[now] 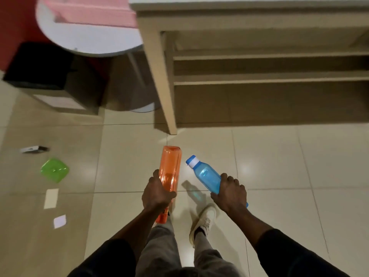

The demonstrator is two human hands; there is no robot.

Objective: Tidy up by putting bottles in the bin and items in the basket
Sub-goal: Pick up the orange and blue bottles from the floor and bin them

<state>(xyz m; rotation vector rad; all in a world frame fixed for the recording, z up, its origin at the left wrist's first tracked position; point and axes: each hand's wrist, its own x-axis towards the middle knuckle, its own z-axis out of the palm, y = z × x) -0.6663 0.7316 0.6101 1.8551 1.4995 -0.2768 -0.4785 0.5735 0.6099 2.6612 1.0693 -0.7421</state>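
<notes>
My left hand grips an orange plastic bottle around its middle, base pointing away from me. My right hand holds a blue bottle with a white and blue cap, its neck aimed up-left. Both bottles hang above the tiled floor in front of my legs. A dark bin with an open top stands at the upper left by the red wall. On the floor at the left lie a green square lid, a small black and white object, a white card and a small white paper.
A beige wooden table leg and low shelves fill the upper right. A round white table carrying something pink overhangs the upper left. My white shoe stands on the glossy tiles.
</notes>
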